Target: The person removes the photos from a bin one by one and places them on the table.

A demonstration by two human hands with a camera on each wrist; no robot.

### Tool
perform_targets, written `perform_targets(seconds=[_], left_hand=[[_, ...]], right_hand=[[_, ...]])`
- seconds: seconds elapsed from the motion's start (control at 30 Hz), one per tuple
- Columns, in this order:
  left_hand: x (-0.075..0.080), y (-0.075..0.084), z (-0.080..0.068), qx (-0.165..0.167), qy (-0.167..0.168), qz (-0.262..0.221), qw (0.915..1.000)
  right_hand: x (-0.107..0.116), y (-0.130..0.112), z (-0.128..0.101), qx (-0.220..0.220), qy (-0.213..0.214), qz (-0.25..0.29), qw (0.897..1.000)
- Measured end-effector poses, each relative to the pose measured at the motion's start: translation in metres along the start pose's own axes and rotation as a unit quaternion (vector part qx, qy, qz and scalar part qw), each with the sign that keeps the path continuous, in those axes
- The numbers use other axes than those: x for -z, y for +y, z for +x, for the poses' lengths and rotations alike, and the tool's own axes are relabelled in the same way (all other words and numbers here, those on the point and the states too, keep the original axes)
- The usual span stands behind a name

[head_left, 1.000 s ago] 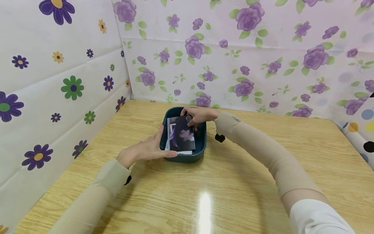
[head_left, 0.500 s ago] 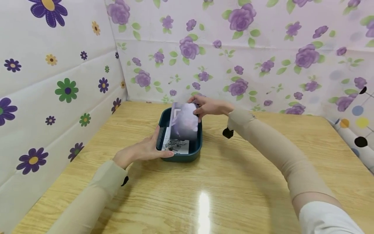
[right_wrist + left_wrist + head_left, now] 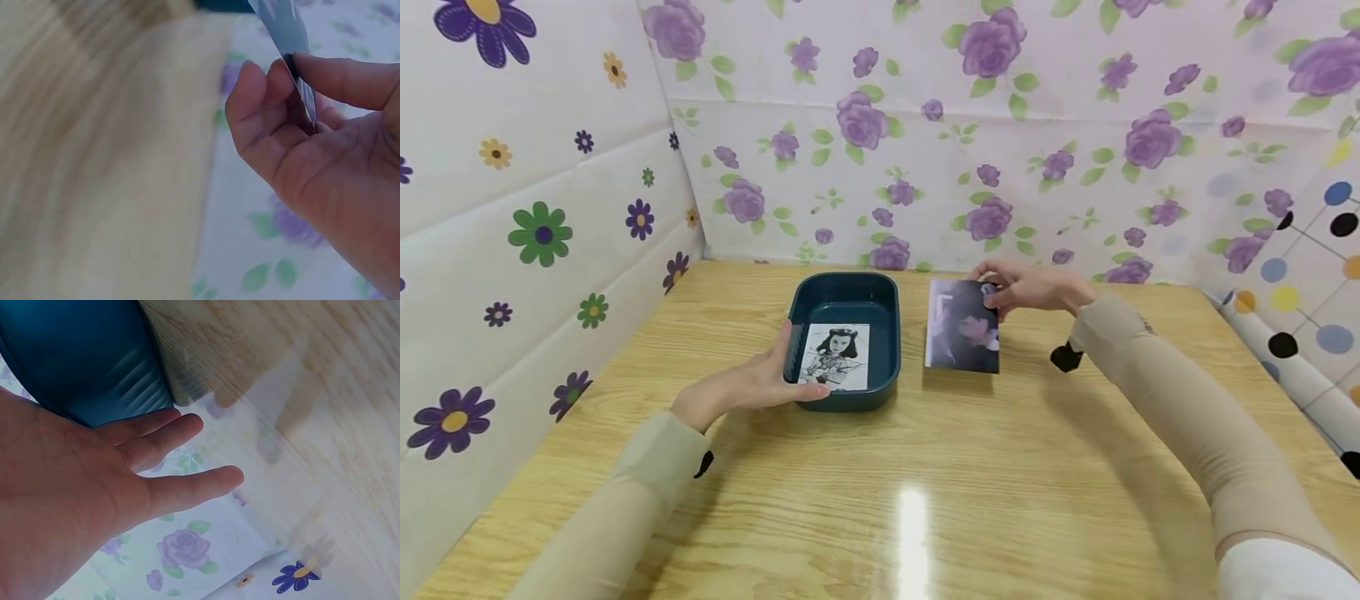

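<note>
A dark teal plastic box (image 3: 891,333) stands on the table with a black-and-white portrait picture (image 3: 842,367) lying face up inside it. My left hand (image 3: 737,387) rests at the box's left side, thumb along the near rim. In the left wrist view the fingers (image 3: 178,490) of that hand are straight beside the ribbed box wall. To the right of the box, my right hand (image 3: 1030,287) pinches a dark purple photo print (image 3: 958,333) by its right edge. Seen from the right wrist, the print (image 3: 284,31) is nearly edge-on between thumb and fingers.
The light wood table (image 3: 820,492) meets a rose-patterned cloth wall (image 3: 925,158) at the back. A daisy-patterned cloth (image 3: 535,308) borders the left side, and a dotted cloth (image 3: 1300,308) the right.
My right hand has lifted the photo print out of the box and carried it right, uncovering the portrait picture beneath. The left hand keeps its place against the box. The head view has turned slightly right.
</note>
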State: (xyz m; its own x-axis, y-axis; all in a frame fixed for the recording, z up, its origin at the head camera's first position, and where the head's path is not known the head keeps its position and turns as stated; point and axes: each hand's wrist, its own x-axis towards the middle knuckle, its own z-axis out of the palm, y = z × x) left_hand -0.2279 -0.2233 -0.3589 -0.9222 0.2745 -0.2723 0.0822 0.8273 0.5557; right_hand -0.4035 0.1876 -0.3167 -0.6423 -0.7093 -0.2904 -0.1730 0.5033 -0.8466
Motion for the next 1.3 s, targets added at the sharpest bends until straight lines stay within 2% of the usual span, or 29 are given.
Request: perform_targets(seconds=[0.17,0.27,0.33,0.5,0.63,0.73,0.87,0.93,1.03,1.1,1.2,1.3], left_hand=[[0.003,-0.003,-0.002,0.011,0.0,0.01,0.9999],[0.004,-0.004,-0.003,0.018,0.002,0.02,0.9996],[0.004,-0.004,-0.004,0.023,0.003,0.028,0.9994],[0.004,-0.005,-0.005,0.03,0.008,0.036,0.9989],[0.004,-0.006,-0.006,0.031,0.013,0.04,0.9987],[0.004,-0.006,-0.006,0.034,0.019,0.054,0.9978],[0.005,-0.004,-0.006,0.04,0.025,0.073,0.9962],[0.005,-0.004,-0.006,0.042,0.028,0.078,0.9957],[0.006,-0.003,-0.005,0.042,0.031,0.078,0.9956],[0.005,-0.003,-0.005,0.04,0.031,0.075,0.9959],[0.003,-0.001,-0.003,0.033,0.027,0.067,0.9968],[0.001,0.002,-0.002,0.028,0.028,0.061,0.9974]], right_hand=[[-0.004,0.033,0.001,-0.024,0.001,-0.02,1.0],[-0.01,0.045,0.003,-0.027,0.024,-0.063,0.997],[-0.015,0.049,0.005,-0.021,0.046,-0.11,0.993],[-0.026,0.049,0.013,0.015,0.1,-0.226,0.969],[-0.031,0.051,0.017,0.024,0.119,-0.28,0.952],[-0.034,0.053,0.019,0.022,0.14,-0.336,0.931],[-0.037,0.046,0.022,0.023,0.167,-0.382,0.909],[-0.038,0.036,0.029,0.041,0.169,-0.356,0.918],[-0.042,0.011,0.045,0.088,0.159,-0.27,0.946],[-0.046,-0.011,0.058,0.108,0.144,-0.192,0.965],[-0.056,-0.041,0.078,0.119,0.124,-0.13,0.976],[-0.068,-0.062,0.098,0.133,0.088,-0.121,0.98]])
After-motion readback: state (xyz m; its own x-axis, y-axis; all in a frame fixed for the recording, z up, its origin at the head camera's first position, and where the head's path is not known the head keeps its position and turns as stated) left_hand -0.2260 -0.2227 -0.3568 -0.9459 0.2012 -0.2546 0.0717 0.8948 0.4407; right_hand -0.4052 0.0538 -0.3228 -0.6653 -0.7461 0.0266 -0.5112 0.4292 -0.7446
